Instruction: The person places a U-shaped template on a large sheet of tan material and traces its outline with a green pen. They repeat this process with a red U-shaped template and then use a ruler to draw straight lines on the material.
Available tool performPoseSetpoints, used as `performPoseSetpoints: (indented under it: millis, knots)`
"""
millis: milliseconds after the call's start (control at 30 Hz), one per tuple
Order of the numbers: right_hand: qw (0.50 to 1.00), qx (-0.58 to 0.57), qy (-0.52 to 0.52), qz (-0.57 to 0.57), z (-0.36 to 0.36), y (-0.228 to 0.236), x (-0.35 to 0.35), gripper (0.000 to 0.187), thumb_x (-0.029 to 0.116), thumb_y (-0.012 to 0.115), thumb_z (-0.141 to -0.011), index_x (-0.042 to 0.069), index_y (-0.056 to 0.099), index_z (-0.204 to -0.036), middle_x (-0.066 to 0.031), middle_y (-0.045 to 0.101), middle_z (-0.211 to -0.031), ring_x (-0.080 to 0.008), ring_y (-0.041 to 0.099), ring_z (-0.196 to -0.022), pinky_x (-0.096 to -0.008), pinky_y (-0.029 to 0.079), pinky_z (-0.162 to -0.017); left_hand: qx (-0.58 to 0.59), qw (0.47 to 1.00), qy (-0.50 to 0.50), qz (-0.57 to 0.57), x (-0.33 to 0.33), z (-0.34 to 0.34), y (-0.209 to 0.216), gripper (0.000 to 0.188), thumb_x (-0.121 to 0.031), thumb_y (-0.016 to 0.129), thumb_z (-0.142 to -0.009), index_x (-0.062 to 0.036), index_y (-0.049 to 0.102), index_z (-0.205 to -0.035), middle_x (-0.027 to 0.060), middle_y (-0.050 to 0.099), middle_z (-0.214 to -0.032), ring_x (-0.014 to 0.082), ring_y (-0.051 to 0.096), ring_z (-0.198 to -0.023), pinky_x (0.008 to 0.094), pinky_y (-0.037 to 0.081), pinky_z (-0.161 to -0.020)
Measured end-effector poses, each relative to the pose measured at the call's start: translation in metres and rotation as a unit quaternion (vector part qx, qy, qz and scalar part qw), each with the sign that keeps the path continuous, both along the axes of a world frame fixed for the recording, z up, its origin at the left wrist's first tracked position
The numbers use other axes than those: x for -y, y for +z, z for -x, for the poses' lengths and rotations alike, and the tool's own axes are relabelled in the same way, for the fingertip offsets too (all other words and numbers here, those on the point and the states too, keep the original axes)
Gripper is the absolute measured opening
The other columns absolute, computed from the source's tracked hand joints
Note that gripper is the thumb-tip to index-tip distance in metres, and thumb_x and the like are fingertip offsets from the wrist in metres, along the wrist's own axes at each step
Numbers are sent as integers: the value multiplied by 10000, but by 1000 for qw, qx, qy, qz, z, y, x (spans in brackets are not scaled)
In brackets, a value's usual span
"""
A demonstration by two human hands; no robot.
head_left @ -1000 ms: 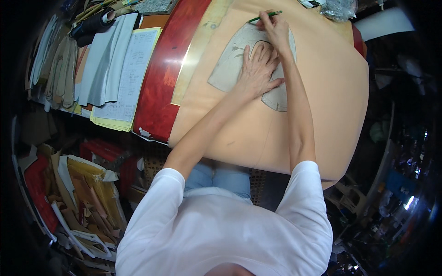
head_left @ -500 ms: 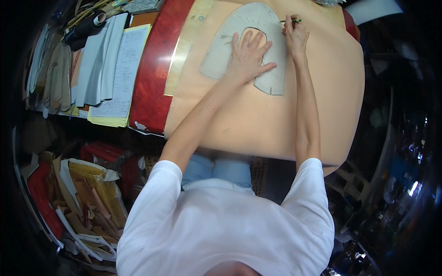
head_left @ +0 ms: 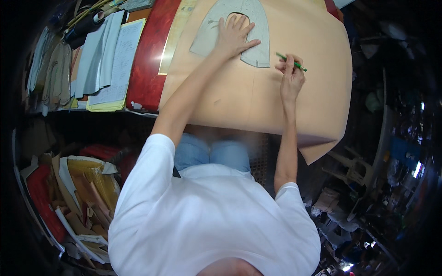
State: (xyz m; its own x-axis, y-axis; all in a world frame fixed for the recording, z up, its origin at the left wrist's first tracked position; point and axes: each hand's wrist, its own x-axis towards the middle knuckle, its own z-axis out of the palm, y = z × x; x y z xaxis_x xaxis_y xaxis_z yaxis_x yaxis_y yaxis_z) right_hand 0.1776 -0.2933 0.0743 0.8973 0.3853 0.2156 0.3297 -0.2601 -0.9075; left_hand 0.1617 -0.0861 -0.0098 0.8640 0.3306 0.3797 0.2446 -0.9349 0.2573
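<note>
The grey template (head_left: 258, 46) lies flat on the peach-coloured sheet (head_left: 317, 69), set down and pinned: I have my left hand (head_left: 232, 40) spread wide on it, gripping nothing, fingertips reaching over the opening in its middle. My right hand (head_left: 292, 79) is to the right of the template and apart from it, fingers closed round a green pencil (head_left: 300, 67) whose tip points back towards the template.

As for how far along things are, placing the template looks done to me. A dark rim runs down its right edge, but I can't tell whether that is a drawn line or its own border. Nearer my body than the template, a faint line crosses the sheet; mark or crease, I can't say. I see no cut in the sheet around the template, and the template has not been lifted away. To its left lie a yellowish strip (head_left: 173, 43) and a red surface (head_left: 149, 60).
</note>
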Motion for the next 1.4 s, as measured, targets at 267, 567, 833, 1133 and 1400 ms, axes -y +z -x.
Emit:
performPoseSetpoints:
  millis: [267,567,833,1133,1400]
  knots:
    - [977,-105,-42,-181,7,-45,-19,370,257,428,-1034,-91,478,-1150,-235,636,-1033,-257,679,-880,-358,591,-797,77,979,-108,157,-63,20,22,529,-371,605,-888,-126,547,-1353,134,515,-1359,324,489,-1232,459,384,-1039]
    - [984,-77,-37,-157,6,-49,-20,376,281,409,-1042,-74,496,-1133,-226,649,-1024,-256,683,-874,-351,587,-787,-267,943,-146,134,-112,51,54,863,-121,878,-542,-51,555,-1339,205,468,-1389,333,498,-1244,348,417,-1047]
    - [985,-77,-36,-147,10,-46,-20,377,281,430,-1039,-73,503,-1144,-208,652,-1059,-234,676,-876,-340,573,-807,-273,943,-133,140,-117,47,48,929,-133,902,-519,-72,528,-1368,181,450,-1409,322,455,-1292,338,388,-1079]
    - [987,-18,149,-53,45,-32,-85,289,260,588,-973,-14,677,-971,-83,703,-790,-127,663,-758,-286,513,-681,-318,936,-115,95,-110,38,60,926,-113,882,-550,-111,503,-1396,129,433,-1413,314,477,-1264,346,429,-1035]
    - [971,53,226,60,65,-37,-140,328,355,606,-937,43,709,-950,-117,691,-725,-214,666,-660,-325,496,-643,-332,933,-90,107,-109,37,64,902,-70,840,-564,-163,510,-1399,123,433,-1412,306,481,-1265,351,449,-1021]
